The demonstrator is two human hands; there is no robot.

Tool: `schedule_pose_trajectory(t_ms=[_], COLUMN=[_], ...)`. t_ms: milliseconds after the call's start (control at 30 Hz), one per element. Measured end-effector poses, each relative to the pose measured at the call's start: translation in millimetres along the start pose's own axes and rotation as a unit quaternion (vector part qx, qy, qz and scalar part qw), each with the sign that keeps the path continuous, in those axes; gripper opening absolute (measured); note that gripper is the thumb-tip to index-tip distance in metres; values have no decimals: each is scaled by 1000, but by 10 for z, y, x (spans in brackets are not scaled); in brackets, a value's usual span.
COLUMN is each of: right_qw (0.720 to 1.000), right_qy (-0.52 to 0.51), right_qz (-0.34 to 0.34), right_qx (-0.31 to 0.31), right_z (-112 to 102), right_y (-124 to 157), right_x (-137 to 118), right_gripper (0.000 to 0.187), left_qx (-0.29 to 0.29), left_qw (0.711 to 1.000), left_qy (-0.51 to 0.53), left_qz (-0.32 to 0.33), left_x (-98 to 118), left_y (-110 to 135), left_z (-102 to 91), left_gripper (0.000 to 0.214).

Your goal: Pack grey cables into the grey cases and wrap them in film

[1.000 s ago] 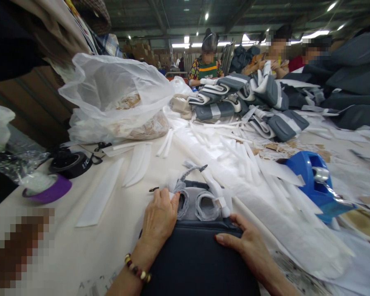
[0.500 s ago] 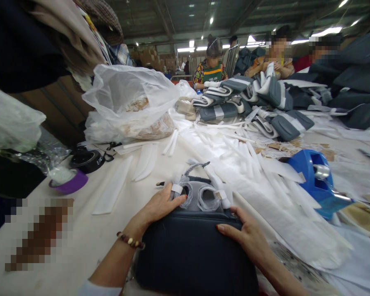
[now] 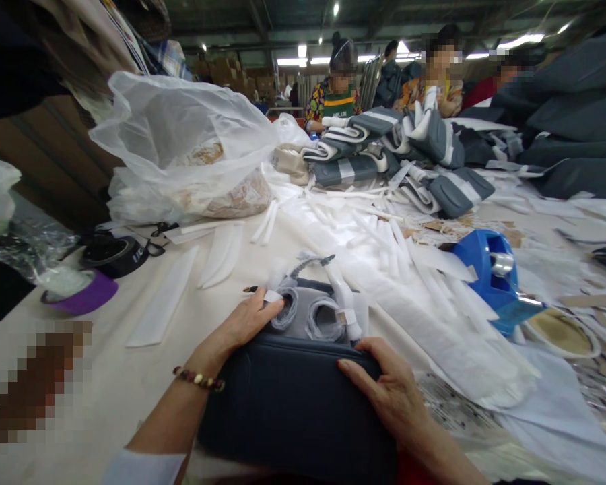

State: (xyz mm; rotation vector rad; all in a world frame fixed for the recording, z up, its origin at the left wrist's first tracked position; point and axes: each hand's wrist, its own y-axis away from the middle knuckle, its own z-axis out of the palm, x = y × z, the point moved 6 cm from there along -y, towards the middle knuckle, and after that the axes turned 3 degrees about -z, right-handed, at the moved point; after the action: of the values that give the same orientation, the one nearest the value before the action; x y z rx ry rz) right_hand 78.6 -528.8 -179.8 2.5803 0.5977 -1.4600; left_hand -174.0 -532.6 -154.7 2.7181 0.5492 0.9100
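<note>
A dark navy handbag (image 3: 297,411) lies before me, its top edge turned away. Two plastic-wrapped loops (image 3: 284,308) stand at its grey opening, and a wrapped handle (image 3: 309,265) arches behind them. My left hand (image 3: 246,320) is closed at the top left corner, its thumb against the left loop; some fingertips are hidden behind. With the thumb on the front face and the fingers over the top edge, my right hand (image 3: 386,380) grips the right corner. White wrapping (image 3: 344,296) covers the strap near that hand.
White foam strips (image 3: 164,296) and sheets cover much of the table. A blue tape dispenser (image 3: 485,269) stands right, a purple tape roll (image 3: 83,296) left. Behind are a large plastic bag (image 3: 186,141) and folded grey bag pieces (image 3: 358,162). Several people sit beyond.
The whole view has shifted, so the table and its things appear farther left and higher. Both hands keep their hold on the handbag, with little change in their grip.
</note>
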Motion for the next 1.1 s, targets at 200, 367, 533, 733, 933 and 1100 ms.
schedule_pose_trajectory(t_ms=[200, 367, 533, 733, 933, 1100], right_qw=[996, 997, 998, 999, 999, 992], right_qy=[14, 6, -6, -15, -20, 14], right_qz=[91, 75, 55, 42, 5, -86], right_qx=[-1, 7, 22, 25, 26, 88], right_z=[85, 117, 114, 107, 96, 78], right_y=[55, -5, 2, 30, 68, 85], right_x=[58, 101, 124, 125, 120, 27], right_gripper=[40, 41, 37, 34, 29, 17], left_qx=[27, 88, 262, 175, 132, 115], left_qw=[999, 992, 946, 925, 940, 946], left_qy=[-38, -88, -156, -221, -243, -261], left_qz=[-15, -5, 106, 255, 201, 156], left_x=[12, 28, 359, 949, 986, 921], left_y=[-51, -5, 261, 61, -390, -478], left_z=[13, -1, -80, 302, 423, 425], left_gripper=[34, 31, 36, 33, 29, 32])
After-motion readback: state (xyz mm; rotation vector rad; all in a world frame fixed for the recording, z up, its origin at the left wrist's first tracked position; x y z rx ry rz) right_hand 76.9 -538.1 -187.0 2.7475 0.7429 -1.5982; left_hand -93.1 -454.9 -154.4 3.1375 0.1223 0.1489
